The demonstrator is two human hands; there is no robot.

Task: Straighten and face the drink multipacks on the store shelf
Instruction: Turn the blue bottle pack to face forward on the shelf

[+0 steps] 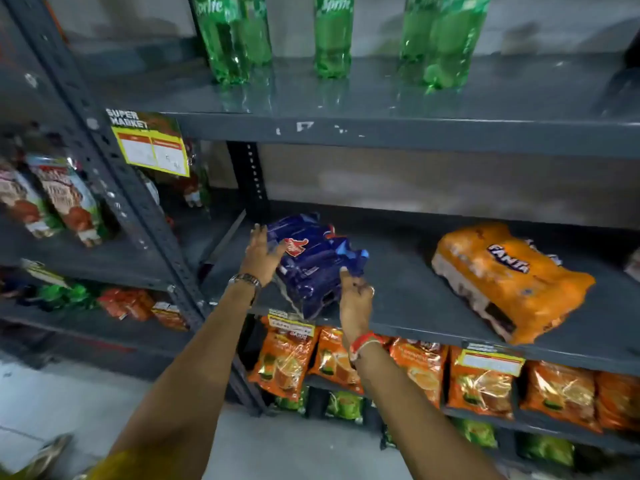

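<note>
A dark blue drink multipack point(313, 261) lies at the left end of the grey middle shelf point(408, 292), turned at an angle, its near corner at the shelf's front edge. My left hand point(263, 254) lies flat against the pack's left side, fingers spread. My right hand point(355, 292) pinches the plastic wrap at the pack's near right corner. An orange Fanta multipack point(509, 275) lies askew further right on the same shelf, one corner hanging over the front edge.
Green Sprite bottles point(334, 36) stand on the shelf above. Orange snack bags point(419, 368) fill the shelf below, green packs under them. A yellow price tag point(152, 147) hangs from the left upright. The neighbouring rack at left holds more packets point(65, 199).
</note>
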